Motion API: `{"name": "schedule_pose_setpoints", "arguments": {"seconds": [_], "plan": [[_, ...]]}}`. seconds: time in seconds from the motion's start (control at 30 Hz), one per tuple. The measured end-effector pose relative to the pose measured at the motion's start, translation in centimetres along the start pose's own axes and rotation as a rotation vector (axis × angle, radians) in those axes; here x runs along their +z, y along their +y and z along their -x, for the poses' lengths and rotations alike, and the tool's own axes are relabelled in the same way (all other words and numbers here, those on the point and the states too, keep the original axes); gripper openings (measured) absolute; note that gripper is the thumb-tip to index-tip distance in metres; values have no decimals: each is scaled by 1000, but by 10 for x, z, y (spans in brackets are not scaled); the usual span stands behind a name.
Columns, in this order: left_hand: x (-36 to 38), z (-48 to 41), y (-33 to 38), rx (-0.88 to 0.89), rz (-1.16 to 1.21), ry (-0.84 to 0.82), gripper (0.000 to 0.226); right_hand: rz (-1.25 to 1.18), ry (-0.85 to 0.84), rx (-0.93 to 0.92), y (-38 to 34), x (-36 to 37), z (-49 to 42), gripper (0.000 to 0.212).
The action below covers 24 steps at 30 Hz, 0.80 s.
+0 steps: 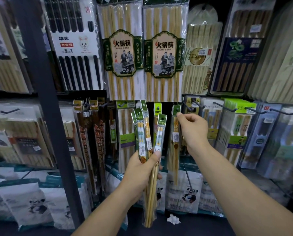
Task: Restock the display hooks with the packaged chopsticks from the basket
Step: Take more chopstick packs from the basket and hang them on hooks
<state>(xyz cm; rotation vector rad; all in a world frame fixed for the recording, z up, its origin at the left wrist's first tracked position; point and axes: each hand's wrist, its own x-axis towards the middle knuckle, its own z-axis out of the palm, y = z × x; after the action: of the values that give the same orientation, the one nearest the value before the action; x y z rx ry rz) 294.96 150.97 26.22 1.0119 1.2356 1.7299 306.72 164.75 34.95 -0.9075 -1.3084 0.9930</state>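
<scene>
The left hand is curled round a bundle of chopstick packs at the near centre, thumb pressed across the front, with the packs fanning upward and their lower ends sticking out below the fist. Each pack is a narrow clear sleeve with a green header card pierced by a round hang hole. Inside are pale bamboo sticks whose upper ends are printed white and yellow, and each pack carries a white barcode sticker lower down.

Just to the right and a little farther in, the right hand pinches the green header of a single pack between thumb and fingertips. That pack hangs straight down against the rack – whether its hole is already over a hook I cannot tell. More display hooks jut out to the right, loaded with other packs.

Above hang two large hot-pot chopstick packs with green labels, and left of them a black chopstick set. A dark post runs down the left side. Panda-printed bags sit along the bottom row – a crumpled paper scrap lies below them.
</scene>
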Motion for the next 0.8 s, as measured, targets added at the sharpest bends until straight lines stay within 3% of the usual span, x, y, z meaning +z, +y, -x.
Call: {"name": "schedule_pose_setpoints", "arguments": {"seconds": [0.13, 0.37, 0.5, 0.63, 0.8], "plan": [[3, 1, 0, 3, 11, 1, 31, -19, 59, 7, 4, -5, 9, 25], [6, 2, -1, 32, -6, -53, 29, 55, -233, -37, -9, -3, 42, 14], [6, 2, -1, 62, -37, -78, 11, 39, -236, -26, -12, -3, 43, 12], [5, 1, -2, 73, -41, 13, 21, -58, -151, 34, -18, -7, 30, 19], [1, -2, -4, 58, -20, 4, 14, -41, -93, 30, -21, -8, 15, 23]]}}
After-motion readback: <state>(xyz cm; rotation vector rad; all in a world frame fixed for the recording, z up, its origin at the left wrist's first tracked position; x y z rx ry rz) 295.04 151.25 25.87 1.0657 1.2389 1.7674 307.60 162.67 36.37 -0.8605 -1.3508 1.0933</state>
